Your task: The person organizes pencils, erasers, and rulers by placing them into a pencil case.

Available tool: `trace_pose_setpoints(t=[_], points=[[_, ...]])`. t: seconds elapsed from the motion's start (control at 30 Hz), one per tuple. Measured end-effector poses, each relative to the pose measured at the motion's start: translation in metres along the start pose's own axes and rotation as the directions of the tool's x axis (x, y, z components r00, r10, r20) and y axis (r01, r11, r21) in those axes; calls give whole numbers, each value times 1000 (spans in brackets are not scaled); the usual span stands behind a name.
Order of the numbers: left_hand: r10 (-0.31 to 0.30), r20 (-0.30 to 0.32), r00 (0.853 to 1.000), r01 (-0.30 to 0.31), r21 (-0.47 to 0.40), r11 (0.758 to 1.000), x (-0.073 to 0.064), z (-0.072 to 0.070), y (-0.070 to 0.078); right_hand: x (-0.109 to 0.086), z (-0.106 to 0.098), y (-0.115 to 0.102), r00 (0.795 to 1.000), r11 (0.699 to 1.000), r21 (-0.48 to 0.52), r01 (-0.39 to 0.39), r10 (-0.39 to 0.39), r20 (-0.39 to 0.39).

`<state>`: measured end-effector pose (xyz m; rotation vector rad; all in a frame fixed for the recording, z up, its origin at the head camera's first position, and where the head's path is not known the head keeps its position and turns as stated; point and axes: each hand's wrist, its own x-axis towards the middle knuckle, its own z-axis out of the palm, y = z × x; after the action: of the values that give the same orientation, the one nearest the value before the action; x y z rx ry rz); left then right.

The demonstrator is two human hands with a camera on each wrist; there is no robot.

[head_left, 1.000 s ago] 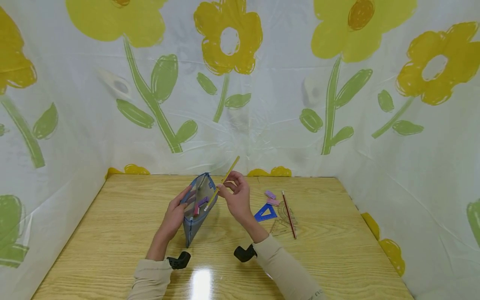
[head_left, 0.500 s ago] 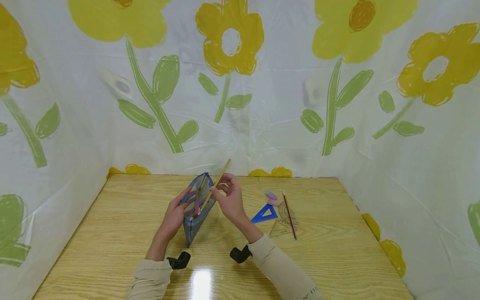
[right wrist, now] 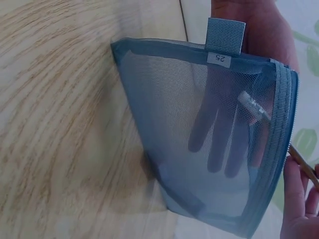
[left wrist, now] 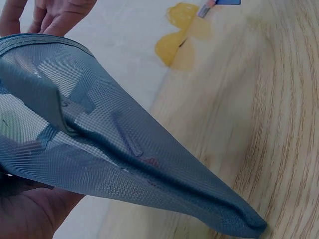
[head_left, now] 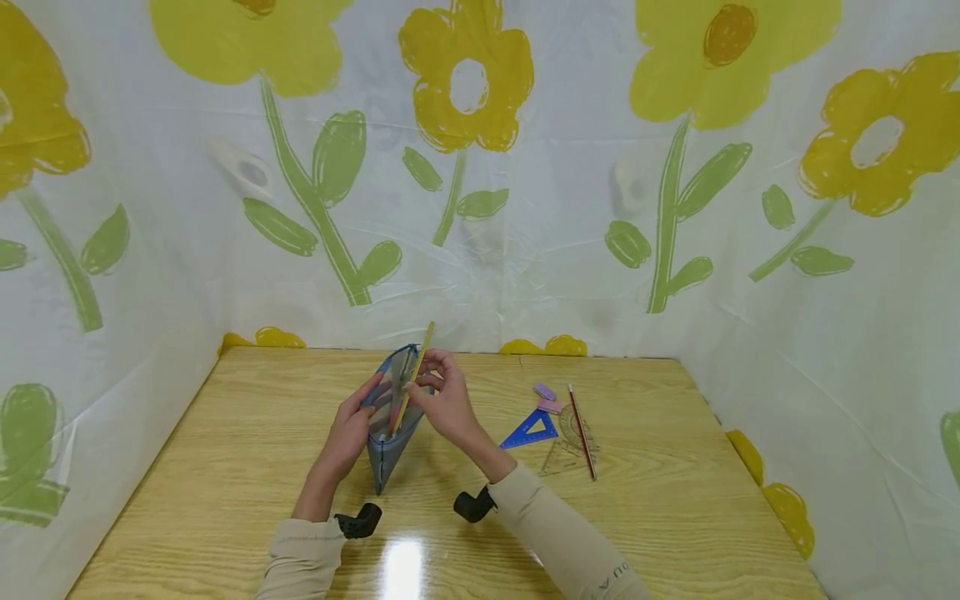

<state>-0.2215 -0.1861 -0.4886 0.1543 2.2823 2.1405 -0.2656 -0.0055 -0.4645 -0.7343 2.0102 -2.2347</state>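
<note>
A blue-grey mesh zip pouch (head_left: 381,463) is held with its mouth open by my left hand (head_left: 347,433), its fingers spread along the far side in the right wrist view. My right hand (head_left: 450,406) pinches a yellow pencil (head_left: 428,335) between thumb and fingers at the mouth. The pencil's white end shows through the mesh (right wrist: 209,109) in the right wrist view, so its lower part is inside. Blurred purple and reddish items (left wrist: 130,142) lie within the pouch, seen through the mesh in the left wrist view; their kind is unclear.
Right of the pouch on the wooden table (head_left: 225,467) lie a blue set square (head_left: 517,435), a clear protractor (head_left: 570,421), a clear set square (head_left: 561,458), a dark red pencil (head_left: 581,429) and two pinkish-purple erasers (head_left: 545,391). A flowered cloth (head_left: 555,208) surrounds the table.
My right hand has moved left with the yellow pencil, whose lower end has gone from over the pouch's mouth to inside. The pencil stands more upright. My left hand and the pouch stay nearly still.
</note>
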Motion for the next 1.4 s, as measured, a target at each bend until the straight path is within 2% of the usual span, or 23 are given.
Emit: trace_pose_setpoints(t=[0.23, 0.4, 0.63, 0.73, 1.03, 1.4], points=[[-11, 3, 1000, 11, -32, 999, 1, 1, 0, 3, -1, -4, 995, 997, -9, -72, 72, 69], [-23, 1, 1000, 23, -57, 998, 1, 1, 0, 3, 2, -7, 993, 995, -30, -94, 96, 73], [-33, -1, 999, 33, -68, 997, 0, 0, 1, 5, 5, -8, 994, 994, -62, -87, 90, 55], [-36, -1, 999, 36, -70, 997, 0, 0, 2, 7, 4, -7, 992, 993, -55, -101, 105, 72], [-9, 7, 1000, 10, -61, 998, 1, -1, 1, 7, 7, -5, 992, 991, -92, -97, 104, 74], [-5, 13, 1000, 5, -39, 999, 0, -2, 1, 7, 10, -7, 991, 986, -142, -83, 97, 94]])
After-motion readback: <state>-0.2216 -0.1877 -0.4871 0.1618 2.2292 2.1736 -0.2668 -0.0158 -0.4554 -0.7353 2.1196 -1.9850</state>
